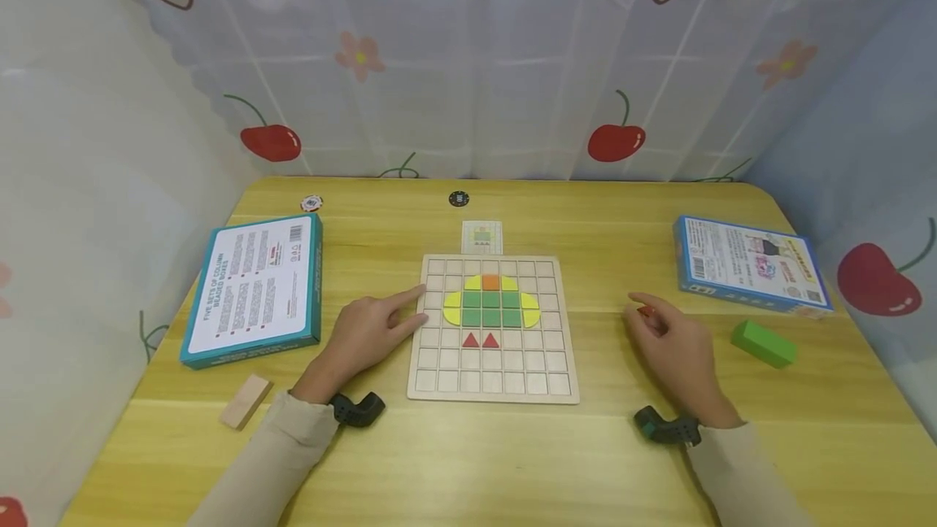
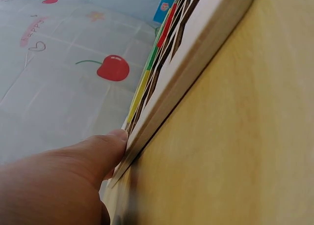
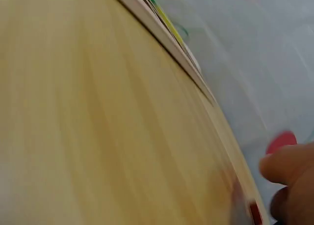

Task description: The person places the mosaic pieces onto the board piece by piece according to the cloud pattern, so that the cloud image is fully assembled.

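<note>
A wooden grid board (image 1: 439, 381) lies in the middle of the table. On it are green square tiles (image 1: 490, 309), yellow pieces (image 1: 452, 309), an orange tile (image 1: 490, 282) and two red triangles (image 1: 480, 340). My left hand (image 1: 419, 306) rests at the board's left edge, index finger stretched along it. In the left wrist view the thumb (image 2: 110, 142) presses against the board's side (image 2: 196, 63). My right hand (image 1: 635, 307) is on the table right of the board and pinches a small red piece (image 1: 646, 311), seen blurred in the right wrist view (image 3: 254, 212).
A small pattern card (image 1: 481, 237) lies behind the board. A teal box (image 1: 256, 289) and a wooden block (image 1: 246, 401) are at the left, a blue box (image 1: 750, 264) and a green block (image 1: 764, 342) at the right. Two chips (image 1: 311, 202) (image 1: 458, 198) sit near the far edge.
</note>
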`<state>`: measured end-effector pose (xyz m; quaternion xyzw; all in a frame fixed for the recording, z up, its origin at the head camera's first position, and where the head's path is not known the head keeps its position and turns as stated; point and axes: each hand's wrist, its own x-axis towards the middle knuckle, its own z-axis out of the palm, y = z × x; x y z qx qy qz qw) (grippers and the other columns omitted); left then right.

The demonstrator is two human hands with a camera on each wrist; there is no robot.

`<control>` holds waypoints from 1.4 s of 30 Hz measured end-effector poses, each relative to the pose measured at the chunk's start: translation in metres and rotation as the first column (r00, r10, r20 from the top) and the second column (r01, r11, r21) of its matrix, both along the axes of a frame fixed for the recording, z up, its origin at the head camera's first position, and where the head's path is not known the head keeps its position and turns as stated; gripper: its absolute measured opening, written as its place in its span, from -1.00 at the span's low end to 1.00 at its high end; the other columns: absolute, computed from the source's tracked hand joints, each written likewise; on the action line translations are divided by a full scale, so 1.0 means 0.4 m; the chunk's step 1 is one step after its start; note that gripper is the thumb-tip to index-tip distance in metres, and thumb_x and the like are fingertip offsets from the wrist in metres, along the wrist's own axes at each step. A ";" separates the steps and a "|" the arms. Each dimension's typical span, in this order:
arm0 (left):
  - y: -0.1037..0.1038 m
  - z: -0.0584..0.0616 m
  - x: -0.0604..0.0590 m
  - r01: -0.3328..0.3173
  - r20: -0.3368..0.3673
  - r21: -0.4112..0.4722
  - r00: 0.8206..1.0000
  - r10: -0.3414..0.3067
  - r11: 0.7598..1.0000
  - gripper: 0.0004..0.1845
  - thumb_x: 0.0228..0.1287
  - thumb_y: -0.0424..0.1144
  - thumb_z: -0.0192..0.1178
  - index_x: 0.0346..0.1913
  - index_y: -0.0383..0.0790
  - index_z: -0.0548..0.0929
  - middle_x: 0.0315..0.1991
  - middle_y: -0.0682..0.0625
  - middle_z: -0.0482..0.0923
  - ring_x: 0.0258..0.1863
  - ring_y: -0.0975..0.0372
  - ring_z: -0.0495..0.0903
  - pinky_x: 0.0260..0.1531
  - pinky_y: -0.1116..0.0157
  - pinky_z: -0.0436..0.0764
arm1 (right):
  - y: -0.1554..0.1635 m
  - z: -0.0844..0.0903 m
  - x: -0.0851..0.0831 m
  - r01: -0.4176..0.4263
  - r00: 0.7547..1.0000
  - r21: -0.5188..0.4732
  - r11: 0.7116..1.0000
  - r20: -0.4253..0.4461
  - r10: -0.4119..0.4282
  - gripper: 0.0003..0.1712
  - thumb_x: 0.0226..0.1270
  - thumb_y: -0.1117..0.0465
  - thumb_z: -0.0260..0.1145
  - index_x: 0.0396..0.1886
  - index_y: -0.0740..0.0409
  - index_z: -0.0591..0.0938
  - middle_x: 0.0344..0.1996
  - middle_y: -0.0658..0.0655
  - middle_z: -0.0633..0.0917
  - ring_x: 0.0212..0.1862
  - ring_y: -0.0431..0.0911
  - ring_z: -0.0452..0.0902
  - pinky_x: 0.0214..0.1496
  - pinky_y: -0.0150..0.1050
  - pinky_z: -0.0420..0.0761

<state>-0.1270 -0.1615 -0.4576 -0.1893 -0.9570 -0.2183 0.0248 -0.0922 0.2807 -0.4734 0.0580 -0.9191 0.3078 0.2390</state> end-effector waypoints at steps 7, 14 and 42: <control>-0.008 0.004 0.003 -0.011 0.000 -0.007 1.000 0.011 1.000 -0.44 0.42 0.20 0.23 0.40 0.14 0.57 -0.76 0.20 0.14 -0.74 0.32 0.09 -0.62 0.28 0.14 | 0.059 0.015 0.013 0.007 0.985 0.099 0.995 0.170 -0.023 -0.59 0.42 0.02 0.41 0.10 0.18 0.71 -0.73 -0.07 0.38 -0.66 -0.17 0.21 -0.62 -0.25 0.19; -0.010 0.006 0.004 -0.015 0.005 -0.005 1.000 0.015 1.000 -0.44 0.42 0.17 0.25 0.40 0.12 0.58 -0.75 0.21 0.13 -0.73 0.32 0.09 -0.62 0.28 0.14 | 0.038 0.004 0.001 0.020 0.989 0.157 0.987 0.141 -0.042 -0.70 0.45 0.01 0.38 -0.05 0.11 0.75 -0.76 -0.10 0.36 -0.71 -0.18 0.17 -0.67 -0.25 0.13; -0.008 0.006 0.001 -0.017 0.011 -0.007 1.000 0.017 1.000 -0.44 0.42 0.19 0.23 0.40 0.12 0.57 -0.77 0.20 0.13 -0.74 0.31 0.09 -0.62 0.28 0.15 | -0.313 -0.010 0.015 -0.395 0.912 0.159 0.905 -0.055 0.407 -0.75 0.24 0.15 0.51 -0.09 0.06 0.82 -0.72 -0.25 0.26 -0.64 -0.35 0.12 -0.61 -0.41 0.10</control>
